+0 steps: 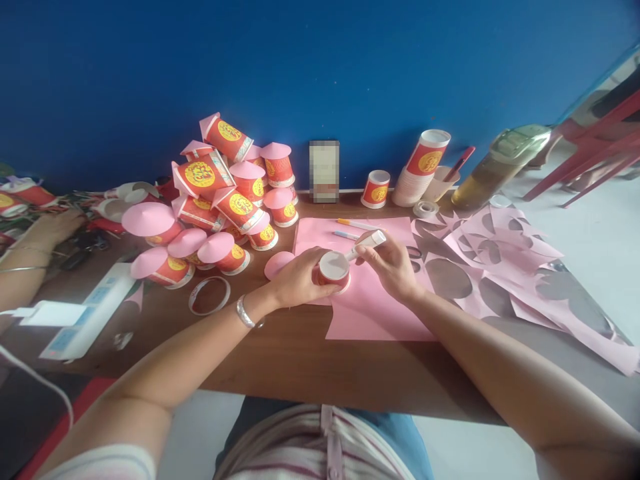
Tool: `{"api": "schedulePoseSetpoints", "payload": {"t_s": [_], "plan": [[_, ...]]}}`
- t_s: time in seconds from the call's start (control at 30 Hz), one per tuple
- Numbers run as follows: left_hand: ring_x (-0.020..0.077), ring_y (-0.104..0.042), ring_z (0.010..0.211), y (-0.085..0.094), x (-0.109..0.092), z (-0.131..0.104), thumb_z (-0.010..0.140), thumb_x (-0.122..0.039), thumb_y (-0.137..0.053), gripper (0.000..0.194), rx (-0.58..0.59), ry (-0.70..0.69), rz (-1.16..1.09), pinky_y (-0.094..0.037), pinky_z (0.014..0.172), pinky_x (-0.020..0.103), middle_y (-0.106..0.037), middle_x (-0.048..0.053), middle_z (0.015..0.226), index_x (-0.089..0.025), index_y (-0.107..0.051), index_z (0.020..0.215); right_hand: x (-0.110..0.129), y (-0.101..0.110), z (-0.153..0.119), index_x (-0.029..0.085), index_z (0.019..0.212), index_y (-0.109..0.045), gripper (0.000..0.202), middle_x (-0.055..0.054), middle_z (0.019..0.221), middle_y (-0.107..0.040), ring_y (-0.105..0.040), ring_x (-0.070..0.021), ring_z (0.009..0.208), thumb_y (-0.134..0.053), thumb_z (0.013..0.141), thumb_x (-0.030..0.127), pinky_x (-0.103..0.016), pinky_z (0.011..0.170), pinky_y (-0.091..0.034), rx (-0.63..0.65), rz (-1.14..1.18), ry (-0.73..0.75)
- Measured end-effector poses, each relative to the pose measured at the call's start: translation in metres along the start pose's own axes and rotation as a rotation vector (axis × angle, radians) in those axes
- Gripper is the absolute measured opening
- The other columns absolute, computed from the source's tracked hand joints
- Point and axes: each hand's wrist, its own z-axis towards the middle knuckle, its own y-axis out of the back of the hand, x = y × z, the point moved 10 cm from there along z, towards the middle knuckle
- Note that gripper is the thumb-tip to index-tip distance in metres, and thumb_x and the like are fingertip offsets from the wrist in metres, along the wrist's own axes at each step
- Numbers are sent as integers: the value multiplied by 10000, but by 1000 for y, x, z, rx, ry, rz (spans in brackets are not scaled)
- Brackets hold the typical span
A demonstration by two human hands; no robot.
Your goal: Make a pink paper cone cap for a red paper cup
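My left hand (pixel 297 280) is wrapped round a red paper cup (pixel 334 268), whose pale, round end faces up. My right hand (pixel 389 263) is closed on a white pen-like tube (pixel 369 244), and the tube's lower tip meets or nearly meets the cup's upper edge. Whether the tube is a glue pen or a marker, I cannot tell. Under both hands lie sheets of pink paper (pixel 380 320). A pink paper cone (pixel 279 265) rests just left of the cup, partly behind my left hand. Two slim pens, one orange (pixel 354 224) and one blue (pixel 345 235), lie on the paper.
Red cups with pink cone tops (pixel 204 177) are piled at left. A power strip (pixel 90 313) and a white paper ring (pixel 209 296) lie nearer. Stacked cups (pixel 427 160), a tape roll (pixel 426 209), a bottle (pixel 493 173) and pink offcuts (pixel 500 247) occupy the right. Another person's hand (pixel 57 227) is far left.
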Motion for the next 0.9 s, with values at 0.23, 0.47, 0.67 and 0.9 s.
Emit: {"api": "schedulePoseSetpoints", "payload": {"t_s": [0.23,0.47,0.67,0.9], "plan": [[237,-717,990,-2,6,-2,826,-406,-810,397,9,17,-14,-599,860,376,-751,71,1097,-212,-642,1128,0,0,2,233,840,-654,454,-16,771,-689,-636,-183,671,-769,817,671,-347,643,-551,-4,-34,-17],[237,-734,995,-1,7,-3,810,-405,-826,433,1,25,-8,-607,852,363,-759,69,1104,-212,-636,1148,-7,0,1,225,830,-653,438,-21,768,-708,-643,-177,667,-768,829,648,-340,649,-556,-11,-36,-45],[254,-742,1005,1,9,-4,779,-434,-843,472,-9,53,-7,-613,869,381,-765,85,1108,-201,-626,1128,-20,5,3,223,844,-661,407,-23,784,-711,-630,-159,659,-780,828,612,-337,672,-573,-47,96,-94],[321,-697,1176,9,30,-8,710,-490,-887,672,-15,190,47,-574,1004,448,-724,116,1272,-214,-609,1257,-37,4,5,222,838,-604,389,7,782,-699,-653,-148,649,-857,762,508,-307,641,-557,-10,423,-261]]}}
